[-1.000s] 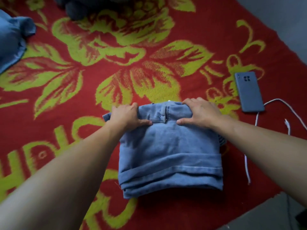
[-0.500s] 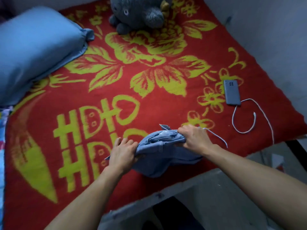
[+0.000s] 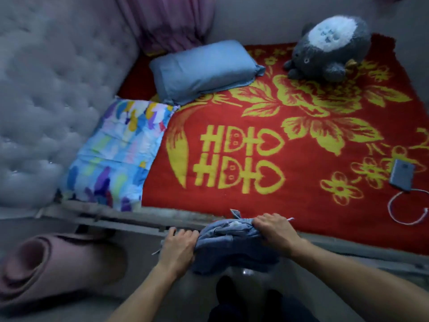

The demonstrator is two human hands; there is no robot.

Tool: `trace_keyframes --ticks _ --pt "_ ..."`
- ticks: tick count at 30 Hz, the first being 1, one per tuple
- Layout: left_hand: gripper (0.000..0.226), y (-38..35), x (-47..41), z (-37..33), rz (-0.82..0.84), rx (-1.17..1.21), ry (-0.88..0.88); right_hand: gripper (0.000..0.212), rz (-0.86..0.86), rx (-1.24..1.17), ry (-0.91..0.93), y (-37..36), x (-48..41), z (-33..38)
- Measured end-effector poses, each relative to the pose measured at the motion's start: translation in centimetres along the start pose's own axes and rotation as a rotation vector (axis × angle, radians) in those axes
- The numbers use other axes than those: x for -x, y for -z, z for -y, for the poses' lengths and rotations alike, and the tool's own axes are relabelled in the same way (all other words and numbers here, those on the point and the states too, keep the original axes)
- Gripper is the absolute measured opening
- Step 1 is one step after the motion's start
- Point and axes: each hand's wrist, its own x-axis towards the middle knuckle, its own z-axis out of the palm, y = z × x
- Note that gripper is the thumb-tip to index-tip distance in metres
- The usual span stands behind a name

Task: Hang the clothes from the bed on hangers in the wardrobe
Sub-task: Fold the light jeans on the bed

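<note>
A bunched pair of light blue jeans [image 3: 228,246] hangs between my two hands, just off the near edge of the bed [image 3: 144,223]. My left hand [image 3: 180,244] grips its left end with curled fingers. My right hand [image 3: 274,231] grips the right end at the waistband. The lower folds of the jeans sag below my hands, over the floor. No wardrobe or hanger is in view.
The red and yellow blanket [image 3: 301,159] covers the bed. On it lie a blue pillow [image 3: 202,70], a multicoloured pillow [image 3: 116,154], a grey plush toy [image 3: 329,47] and a phone [image 3: 402,174] with a white cable [image 3: 408,210]. A rolled pink mat [image 3: 46,266] lies on the floor at left.
Both hands lifted the folded jeans off the blanket and drew them back past the bed's near edge. The jeans went from flat and folded to bunched. The view pulled back.
</note>
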Motion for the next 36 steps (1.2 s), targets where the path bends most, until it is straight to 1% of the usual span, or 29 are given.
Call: trace_keyframes --ticks 5,8,10,13,16,18,20,22,23,26,28,33,36 --pt "0.039 -1.7 13.1 -2.3 0.013 0.032 0.289 0.019 0.010 -0.096 0.277 -1.0 1.0 6.8" --pt "0.038 -2.8 21.1 -5.8 0.052 0.075 0.483 0.018 0.068 -0.090 0.467 -1.7 2.4 11.2" --pt "0.033 -3.2 26.2 -8.3 0.071 0.095 0.581 0.017 0.087 -0.087 0.588 -2.1 3.6 14.4" --pt "0.033 -3.1 34.0 -11.1 0.118 0.114 0.736 0.024 0.084 -0.083 0.783 -2.8 5.8 20.4" --pt "0.031 -3.5 42.0 -13.5 0.123 0.137 0.899 0.034 0.111 -0.024 0.911 -3.3 8.4 27.1" --pt "0.024 -3.9 46.9 -14.6 0.089 0.145 0.997 0.036 0.125 0.022 0.967 -3.6 9.9 31.8" --pt "0.026 -4.6 51.3 -15.0 0.063 0.173 1.079 0.035 0.144 0.029 1.026 -4.3 11.1 36.2" --pt "0.028 -5.2 55.3 -15.1 0.060 0.175 1.144 0.036 0.199 0.009 1.070 -5.2 12.0 40.4" --pt "0.028 -5.6 57.4 -15.0 0.061 0.173 1.168 0.036 0.226 0.015 1.080 -5.7 12.4 42.6" --pt "0.028 -7.1 63.4 -14.5 0.080 0.171 1.238 0.034 0.220 0.006 1.120 -7.4 14.3 49.2" --pt "0.028 -8.3 67.0 -13.9 0.099 0.190 1.274 0.031 0.253 -0.006 1.127 -8.7 15.4 53.2" --pt "0.040 -12.4 75.9 -12.3 0.139 0.253 1.344 0.025 0.251 0.021 1.145 -12.9 18.7 63.4" --pt "0.040 -15.0 79.4 -10.8 0.167 0.235 1.387 0.028 0.302 0.052 1.134 -16.6 19.4 67.9"
